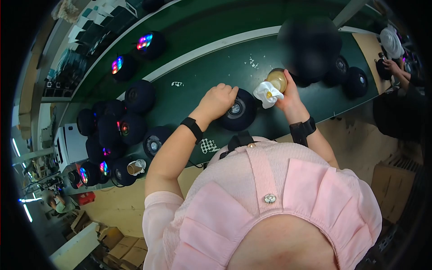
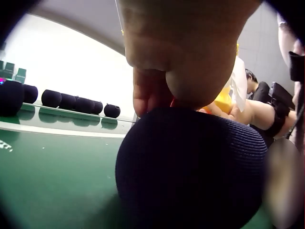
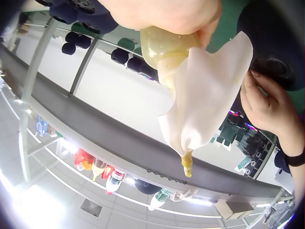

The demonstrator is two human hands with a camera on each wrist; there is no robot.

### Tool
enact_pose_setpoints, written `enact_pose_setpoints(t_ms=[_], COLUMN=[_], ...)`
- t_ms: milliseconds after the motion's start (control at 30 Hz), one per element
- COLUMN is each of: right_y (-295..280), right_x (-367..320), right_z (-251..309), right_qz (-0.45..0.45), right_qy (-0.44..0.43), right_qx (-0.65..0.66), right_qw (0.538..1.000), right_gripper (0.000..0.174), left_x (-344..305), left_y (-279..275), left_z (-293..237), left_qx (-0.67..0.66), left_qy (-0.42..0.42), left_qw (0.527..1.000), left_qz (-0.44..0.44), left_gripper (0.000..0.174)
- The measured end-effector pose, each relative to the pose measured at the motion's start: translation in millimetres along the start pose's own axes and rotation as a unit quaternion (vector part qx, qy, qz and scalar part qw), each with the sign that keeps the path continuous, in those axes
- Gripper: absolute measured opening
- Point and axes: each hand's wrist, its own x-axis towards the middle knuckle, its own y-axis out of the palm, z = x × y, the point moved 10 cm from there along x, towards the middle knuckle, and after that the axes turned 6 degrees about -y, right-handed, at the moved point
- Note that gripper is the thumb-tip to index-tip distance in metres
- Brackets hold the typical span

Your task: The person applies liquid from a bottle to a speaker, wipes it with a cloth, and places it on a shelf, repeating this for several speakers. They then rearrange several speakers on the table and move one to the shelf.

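Observation:
A round black fabric-covered speaker point(image 1: 238, 110) lies on the green table point(image 1: 198, 72) in front of me. My left hand point(image 1: 218, 101) grips its upper left edge with curled fingers. In the left wrist view the fingers point(image 2: 147, 90) press onto the speaker's dark cloth point(image 2: 190, 167). My right hand point(image 1: 290, 96) holds a yellowish squeeze bottle point(image 1: 276, 80) together with a white cloth point(image 1: 266, 94), just right of the speaker. In the right wrist view the cloth point(image 3: 205, 95) hangs over the bottle point(image 3: 164, 50), and its nozzle point(image 3: 187, 164) pokes out past the cloth.
Several black speakers point(image 1: 112, 130) crowd the table's left end, and two farther ones point(image 1: 144, 42) glow with coloured lights. A paper cup point(image 1: 135, 167) stands among them. More speakers point(image 1: 355, 81) sit at the right, near another person's hand point(image 1: 392, 66). Cardboard boxes point(image 1: 121, 247) lie on the floor.

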Motion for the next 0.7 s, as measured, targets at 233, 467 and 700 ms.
enact_pose_setpoints(t_ms=[233, 467, 700], right_y=[8, 32, 84], right_x=[1, 13, -12], right_z=[0, 56, 74], right_qz=[-0.019, 0.03, 0.113], right_qy=[-0.035, -0.319, -0.449], right_qx=[0.002, -0.082, -0.169], right_qw=[0.999, 0.944, 0.87], right_gripper=[0.036, 0.037, 0.033], left_x=[12, -1, -12], left_y=[16, 15, 25], left_z=[27, 50, 59], left_qx=[-0.075, -0.234, -0.311], left_qy=[-0.093, -0.235, -0.307], left_qw=[0.991, 0.943, 0.899], left_qz=[0.061, 0.02, 0.038], left_gripper=[0.016, 0.017, 0.017])
